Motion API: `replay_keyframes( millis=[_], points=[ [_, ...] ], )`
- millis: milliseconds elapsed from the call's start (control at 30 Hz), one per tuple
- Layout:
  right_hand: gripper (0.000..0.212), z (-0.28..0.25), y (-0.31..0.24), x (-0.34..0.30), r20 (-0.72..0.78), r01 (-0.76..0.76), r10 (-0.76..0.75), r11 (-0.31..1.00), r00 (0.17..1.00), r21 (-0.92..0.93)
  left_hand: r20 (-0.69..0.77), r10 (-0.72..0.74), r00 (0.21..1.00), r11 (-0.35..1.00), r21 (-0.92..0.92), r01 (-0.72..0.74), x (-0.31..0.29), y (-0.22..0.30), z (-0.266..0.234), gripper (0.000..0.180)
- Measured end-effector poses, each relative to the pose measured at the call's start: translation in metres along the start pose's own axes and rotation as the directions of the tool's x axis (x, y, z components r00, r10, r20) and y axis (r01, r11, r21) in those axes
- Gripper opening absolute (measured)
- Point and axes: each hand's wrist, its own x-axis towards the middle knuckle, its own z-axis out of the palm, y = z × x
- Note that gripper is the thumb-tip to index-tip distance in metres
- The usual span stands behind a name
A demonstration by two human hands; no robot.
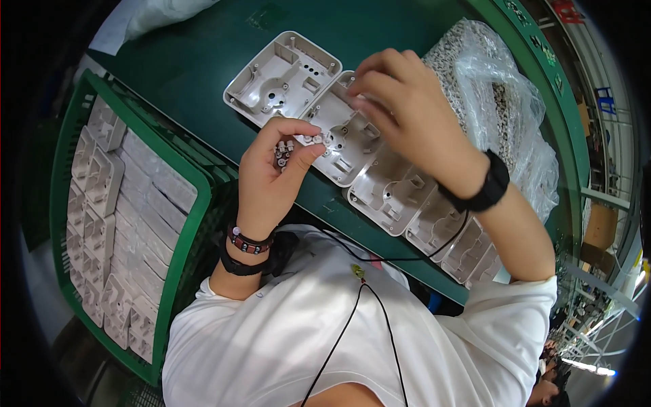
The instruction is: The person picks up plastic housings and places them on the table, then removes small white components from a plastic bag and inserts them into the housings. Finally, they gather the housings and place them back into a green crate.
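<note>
Several small light-coloured plastic pieces lie in the palm of my left hand, and more show between its thumb and fingertips. This hand is closed around them, over the left edge of an open light-grey plastic housing. Above the far right part of that same housing is my right hand, its fingers bent and the thumb close to the index finger. Whatever those fingertips pinch is too small or hidden to make out. Another grey housing lies just beyond, with its inside facing up.
More grey housings continue the row toward the lower right along the green table. At the right sits a clear plastic bag full of small pieces. A green crate on the left holds stacked housings. A black cord crosses near my right wrist.
</note>
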Motion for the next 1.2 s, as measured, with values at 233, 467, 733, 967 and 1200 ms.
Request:
replay_keyframes(
  millis=[233, 467, 733, 967, 1200],
  points=[
    [0.011, -0.007, -0.031, -0.002, 0.179, -0.008, -0.03, 0.978, 0.983, 0.208, -0.046, -0.096, 0.994, 0.995, -0.02, 0.095, -0.002, 0.01, 0.004, 0.032],
    [0.011, 0.009, -0.004, 0.016, 0.192, -0.038, -0.044, 0.913, 0.98, 0.405, -0.16, -0.164, 0.973, 0.977, -0.16, 0.138, -0.006, 0.009, 0.007, 0.031],
    [0.009, 0.055, 0.037, 0.077, 0.094, 0.144, -0.12, 0.939, 0.988, -0.312, -0.306, -0.26, 0.916, 0.852, -0.519, 0.068, -0.014, 0.003, -0.006, 0.025],
    [0.01, 0.08, 0.033, 0.086, 0.175, 0.088, -0.003, 0.874, 0.984, -0.477, -0.304, -0.27, 0.914, 0.836, -0.545, 0.066, -0.023, 0.004, -0.021, 0.025],
    [0.016, 0.044, 0.041, 0.07, 0.337, 0.122, -0.021, 0.952, 0.941, -0.282, -0.268, -0.227, 0.936, 0.884, -0.461, 0.083, -0.026, 0.002, -0.026, 0.023]
  ],
)
